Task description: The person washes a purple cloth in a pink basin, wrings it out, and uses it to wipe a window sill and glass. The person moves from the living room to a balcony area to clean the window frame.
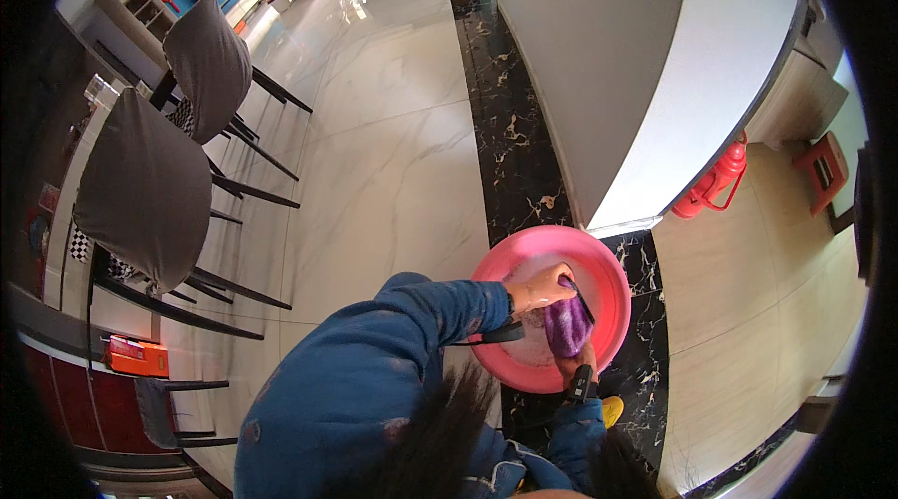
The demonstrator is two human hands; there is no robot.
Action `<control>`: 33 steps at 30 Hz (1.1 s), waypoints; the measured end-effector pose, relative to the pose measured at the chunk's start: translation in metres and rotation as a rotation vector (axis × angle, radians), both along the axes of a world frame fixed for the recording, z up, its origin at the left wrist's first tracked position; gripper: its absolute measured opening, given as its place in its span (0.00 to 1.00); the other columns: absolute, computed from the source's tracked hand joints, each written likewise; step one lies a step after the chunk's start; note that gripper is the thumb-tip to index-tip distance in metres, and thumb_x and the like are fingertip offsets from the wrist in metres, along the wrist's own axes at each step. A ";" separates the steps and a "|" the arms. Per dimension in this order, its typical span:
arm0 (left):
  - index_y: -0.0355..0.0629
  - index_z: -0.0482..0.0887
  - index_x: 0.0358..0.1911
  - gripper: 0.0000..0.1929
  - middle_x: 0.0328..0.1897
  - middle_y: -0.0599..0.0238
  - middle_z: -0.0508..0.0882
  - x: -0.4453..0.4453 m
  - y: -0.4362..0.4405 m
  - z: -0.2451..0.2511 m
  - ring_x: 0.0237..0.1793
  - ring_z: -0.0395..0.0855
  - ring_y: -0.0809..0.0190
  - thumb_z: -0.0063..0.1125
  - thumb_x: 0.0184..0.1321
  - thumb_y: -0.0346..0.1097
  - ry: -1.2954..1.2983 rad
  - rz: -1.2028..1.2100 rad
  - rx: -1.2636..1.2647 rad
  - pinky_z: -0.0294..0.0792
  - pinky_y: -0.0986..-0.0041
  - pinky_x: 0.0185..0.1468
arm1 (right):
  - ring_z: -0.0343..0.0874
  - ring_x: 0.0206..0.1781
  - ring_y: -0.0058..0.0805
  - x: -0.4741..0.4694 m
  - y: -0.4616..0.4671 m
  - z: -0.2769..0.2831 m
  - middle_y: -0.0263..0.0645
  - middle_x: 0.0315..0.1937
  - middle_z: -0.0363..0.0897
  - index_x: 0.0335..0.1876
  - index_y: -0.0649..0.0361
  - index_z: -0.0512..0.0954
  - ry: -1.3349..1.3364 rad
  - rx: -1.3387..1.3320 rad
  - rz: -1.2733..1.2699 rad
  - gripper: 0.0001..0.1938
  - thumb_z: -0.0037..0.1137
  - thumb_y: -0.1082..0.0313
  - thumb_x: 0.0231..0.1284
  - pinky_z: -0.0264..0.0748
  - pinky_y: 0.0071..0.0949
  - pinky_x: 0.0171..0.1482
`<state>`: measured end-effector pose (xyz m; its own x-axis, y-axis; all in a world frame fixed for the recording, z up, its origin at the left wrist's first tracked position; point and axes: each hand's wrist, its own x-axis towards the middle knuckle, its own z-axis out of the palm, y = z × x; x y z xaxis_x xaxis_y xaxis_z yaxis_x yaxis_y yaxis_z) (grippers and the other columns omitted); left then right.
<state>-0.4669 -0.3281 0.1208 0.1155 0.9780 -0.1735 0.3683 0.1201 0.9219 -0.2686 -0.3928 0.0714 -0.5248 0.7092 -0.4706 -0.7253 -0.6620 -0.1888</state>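
A pink plastic basin (pixel 617 281) stands on the floor in front of me, with water and white suds (pixel 523 352) in it. Over the basin I hold a purple fuzzy cloth item (pixel 568 327) with a dark edge; what exactly it is I cannot tell. My left hand (pixel 544 288) looks wet and pinches its upper end near the dark edge. My right hand (pixel 579 362) grips the lower end, its fingers partly hidden by the item. A black device is strapped to my right wrist (pixel 580 383). Both arms wear blue sleeves.
The basin touches a black marble floor strip (pixel 515 148) by a white wall corner (pixel 617 218). To the right are a red thermos flask (pixel 712 180) and a red stool (pixel 824 173). Chairs with grey covers (pixel 144 197) line the left. A yellow shoe (pixel 612 413) shows below the basin.
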 end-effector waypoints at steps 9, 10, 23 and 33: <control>0.41 0.77 0.49 0.22 0.49 0.53 0.81 0.042 0.012 -0.035 0.51 0.78 0.48 0.68 0.50 0.38 0.252 -0.140 0.190 0.70 0.60 0.56 | 0.79 0.54 0.36 -0.009 0.011 0.028 0.44 0.55 0.77 0.64 0.59 0.68 -0.040 -0.190 0.134 0.26 0.50 0.48 0.70 0.78 0.33 0.56; 0.41 0.77 0.49 0.22 0.50 0.52 0.81 0.037 0.011 -0.029 0.50 0.79 0.49 0.68 0.51 0.40 0.172 -0.150 0.112 0.70 0.61 0.55 | 0.80 0.51 0.35 -0.013 0.010 0.025 0.43 0.53 0.78 0.63 0.59 0.69 0.102 -0.195 0.131 0.25 0.51 0.50 0.69 0.79 0.31 0.53; 0.53 0.55 0.72 0.54 0.61 0.54 0.77 0.000 -0.047 -0.066 0.65 0.71 0.47 0.36 0.48 0.85 -1.175 0.167 -0.911 0.61 0.49 0.69 | 0.83 0.38 0.32 -0.046 0.000 0.030 0.41 0.40 0.82 0.52 0.56 0.74 0.405 -0.284 -0.118 0.22 0.54 0.46 0.65 0.82 0.32 0.42; 0.47 0.73 0.59 0.25 0.54 0.63 0.80 -0.005 0.007 -0.016 0.55 0.79 0.58 0.64 0.61 0.44 -0.867 0.040 -0.770 0.71 0.60 0.61 | 0.83 0.40 0.33 -0.022 -0.004 0.028 0.43 0.41 0.82 0.55 0.58 0.73 0.187 -0.154 0.148 0.22 0.60 0.51 0.63 0.82 0.34 0.45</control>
